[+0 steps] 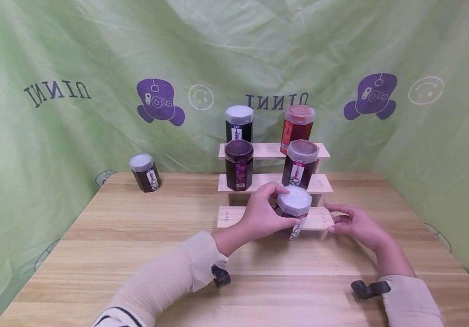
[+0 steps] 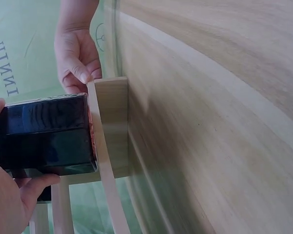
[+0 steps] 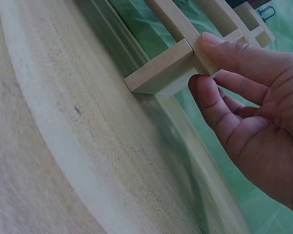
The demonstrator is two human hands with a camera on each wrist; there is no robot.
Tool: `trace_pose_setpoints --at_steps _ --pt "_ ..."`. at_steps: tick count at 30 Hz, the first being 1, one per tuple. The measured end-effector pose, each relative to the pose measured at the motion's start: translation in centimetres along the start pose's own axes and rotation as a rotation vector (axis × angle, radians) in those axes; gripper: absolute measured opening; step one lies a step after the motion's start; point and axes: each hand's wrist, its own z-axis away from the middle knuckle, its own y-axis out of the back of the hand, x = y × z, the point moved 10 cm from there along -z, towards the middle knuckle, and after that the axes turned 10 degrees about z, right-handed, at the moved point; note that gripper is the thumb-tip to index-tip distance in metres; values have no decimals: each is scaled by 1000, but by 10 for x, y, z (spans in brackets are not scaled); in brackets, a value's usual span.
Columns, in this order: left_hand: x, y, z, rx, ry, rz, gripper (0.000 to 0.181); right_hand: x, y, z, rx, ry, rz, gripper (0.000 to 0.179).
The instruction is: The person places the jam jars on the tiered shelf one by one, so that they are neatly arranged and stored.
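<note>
My left hand (image 1: 262, 212) grips a dark octagonal jar (image 1: 294, 202) with a white lid, fingers and thumb around its sides. This jar is at the right part of the lowest step of a three-step wooden rack (image 1: 229, 217). In the left wrist view the dark jar (image 2: 49, 134) has its base at the step's board; whether it bears fully on it I cannot tell. My right hand (image 1: 359, 227) pinches the right end of that lowest board. The right wrist view shows its thumb (image 3: 229, 48) above the board and a finger below the edge.
On the middle step stand a dark purple jar (image 1: 239, 165) and a pink-lidded jar (image 1: 300, 165). The top step bears a white-lidded jar (image 1: 239, 122) and a red jar (image 1: 297, 127). Another white-lidded jar (image 1: 146, 173) stands at the table's back left. Green cloth (image 1: 202, 41) hangs behind.
</note>
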Motion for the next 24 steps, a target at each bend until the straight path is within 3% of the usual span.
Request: trace_pose_setpoints --at_steps 15,24 --pt "-13 -21 -14 -12 55 -18 59 5 0 -2 2 -8 33 73" --pt "-15 -28 -24 15 5 -72 61 4 1 -1 6 -18 51 72"
